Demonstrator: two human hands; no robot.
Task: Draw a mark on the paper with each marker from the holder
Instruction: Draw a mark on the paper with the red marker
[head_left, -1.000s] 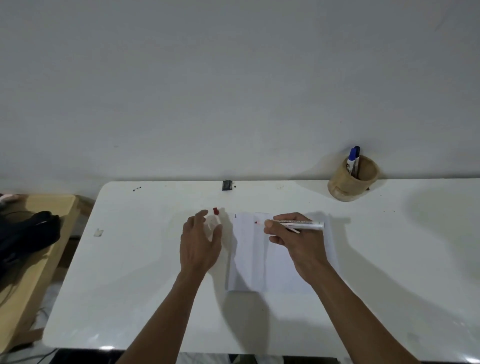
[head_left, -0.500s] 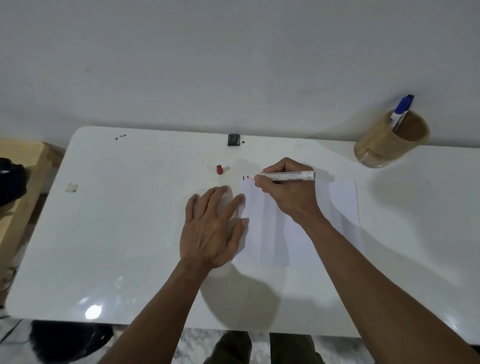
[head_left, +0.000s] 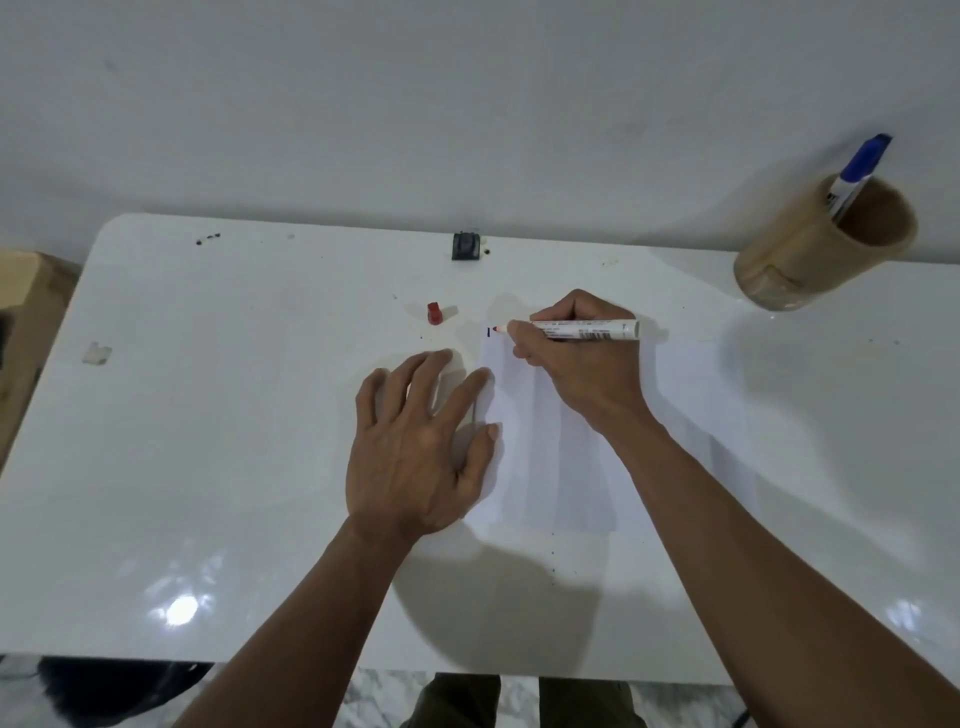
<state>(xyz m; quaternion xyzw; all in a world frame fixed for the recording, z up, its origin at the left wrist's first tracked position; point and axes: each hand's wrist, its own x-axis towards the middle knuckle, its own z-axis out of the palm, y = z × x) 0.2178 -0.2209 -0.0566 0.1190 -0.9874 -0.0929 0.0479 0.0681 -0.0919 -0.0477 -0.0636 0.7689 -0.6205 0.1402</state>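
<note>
While pressed flat, fingers spread, on paper's (head_left: 571, 467) left edge: left hand (head_left: 415, 452) | right hand (head_left: 582, 374) clenched on marker (head_left: 587, 330), red tip at paper's top-left corner beside 1 dark mark | red cap (head_left: 434, 313) loose on table (head_left: 208, 415) | holder (head_left: 810, 249) far right (1 blue marker (head_left: 857, 171) inside)

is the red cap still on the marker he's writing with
No: the red cap lies on the table beside the paper, and the marker in the right hand shows a bare tip.
</note>
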